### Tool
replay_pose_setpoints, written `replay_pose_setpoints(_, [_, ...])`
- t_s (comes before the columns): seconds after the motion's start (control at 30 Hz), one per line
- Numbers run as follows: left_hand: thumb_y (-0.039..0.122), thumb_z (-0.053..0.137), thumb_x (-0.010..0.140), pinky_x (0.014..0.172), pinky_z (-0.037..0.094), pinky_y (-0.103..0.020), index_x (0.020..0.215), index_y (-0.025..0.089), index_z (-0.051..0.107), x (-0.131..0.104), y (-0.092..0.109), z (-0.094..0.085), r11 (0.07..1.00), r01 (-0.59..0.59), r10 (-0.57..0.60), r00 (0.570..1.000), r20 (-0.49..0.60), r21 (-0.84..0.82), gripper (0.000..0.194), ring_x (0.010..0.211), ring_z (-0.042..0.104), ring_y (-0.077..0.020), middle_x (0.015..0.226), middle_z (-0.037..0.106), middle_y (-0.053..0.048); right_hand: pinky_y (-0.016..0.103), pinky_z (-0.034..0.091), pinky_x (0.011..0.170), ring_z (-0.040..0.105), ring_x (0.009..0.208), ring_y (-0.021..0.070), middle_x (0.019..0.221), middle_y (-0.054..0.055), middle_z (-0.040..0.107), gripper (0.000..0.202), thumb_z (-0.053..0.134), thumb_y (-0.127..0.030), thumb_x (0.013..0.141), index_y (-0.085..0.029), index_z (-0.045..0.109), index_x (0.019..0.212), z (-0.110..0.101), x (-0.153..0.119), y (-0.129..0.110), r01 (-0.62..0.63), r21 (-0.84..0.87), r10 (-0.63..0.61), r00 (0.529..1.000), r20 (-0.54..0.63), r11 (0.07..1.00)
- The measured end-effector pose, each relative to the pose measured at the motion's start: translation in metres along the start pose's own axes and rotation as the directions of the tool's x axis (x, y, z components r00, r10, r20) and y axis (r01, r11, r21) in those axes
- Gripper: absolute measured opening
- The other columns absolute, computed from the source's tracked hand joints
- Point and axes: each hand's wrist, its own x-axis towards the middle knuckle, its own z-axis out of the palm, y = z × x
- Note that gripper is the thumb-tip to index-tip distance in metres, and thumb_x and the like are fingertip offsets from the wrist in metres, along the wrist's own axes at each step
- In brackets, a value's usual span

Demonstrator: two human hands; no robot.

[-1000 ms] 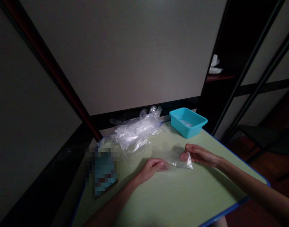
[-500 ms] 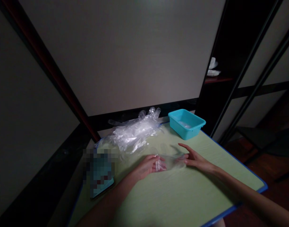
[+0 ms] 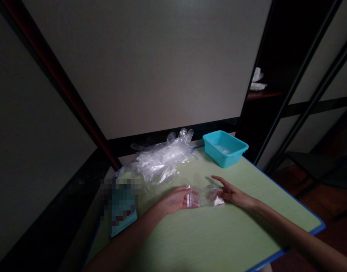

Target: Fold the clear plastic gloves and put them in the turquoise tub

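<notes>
A clear disposable plastic glove (image 3: pixel 205 197) is stretched sideways just above the table, between my two hands. My left hand (image 3: pixel 177 200) grips its left end, the thumb on top and the other fingers showing through the film. At the other end, my right hand (image 3: pixel 226 192) has its thumb and lower fingers on the plastic, with the index finger lifted away. Behind my hands lies a loose heap of the same clear gloves (image 3: pixel 162 156), shiny and crumpled, some fingers sticking up at the back.
A turquoise plastic basin (image 3: pixel 226 150) with some clear plastic inside stands at the table's back right. The green table (image 3: pixel 207 241) has a blue edge. A blurred-out turquoise object (image 3: pixel 124 223) sits on the left. Wardrobe panels (image 3: pixel 162 75) rise directly behind.
My right hand has shifted slightly left and turned, its index finger lower. The right end of the glove is now bunched and folded at its fingers. The left hand stays nearly where it was.
</notes>
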Motion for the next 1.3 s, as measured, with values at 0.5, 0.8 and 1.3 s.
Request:
replay_pose_setpoints(0.5, [0.031,0.061,0.071,0.079,0.043,-0.037,0.077,0.012,0.062,-0.004,0.0,0.005,1.0,-0.023,0.023,1.0,-0.019,-0.016,0.021,0.076,0.063,-0.0237,0.073,0.067,-0.009,0.036,0.044,0.078,0.059,0.088,0.0202,0.096,0.008,0.063,0.057,0.061,-0.033,0.071,-0.02,0.038,0.121,0.002,0.002,-0.006,0.007,0.095,0.008,0.989,-0.149,0.995])
replay_pose_setpoints(0.8, [0.031,0.068,0.065,0.08,0.043,-0.035,0.091,0.017,0.06,-0.007,-0.003,0.003,0.977,-0.204,0.206,0.978,-0.035,0.057,0.03,0.088,0.06,-0.0249,0.092,0.065,-0.011,0.03,0.043,0.07,0.058,0.075,0.0169,0.086,0.005,0.065,0.033,0.063,-0.037,0.068,-0.015,0.061,0.092,0.001,0.011,-0.011,0.109,-0.055,-0.121,0.949,-0.291,0.992])
replay_pose_setpoints(1.3, [0.021,0.068,0.063,0.069,0.046,-0.028,0.095,0.013,0.058,0.022,0.004,-0.007,0.905,-0.392,0.426,0.829,-0.361,0.168,0.034,0.071,0.063,-0.0171,0.082,0.065,-0.007,0.029,0.046,0.057,0.06,0.064,0.0175,0.077,0.006,0.067,0.032,0.065,-0.031,0.06,-0.015,0.057,0.087,-0.004,0.028,0.004,0.078,-0.043,-0.089,0.887,-0.453,0.996])
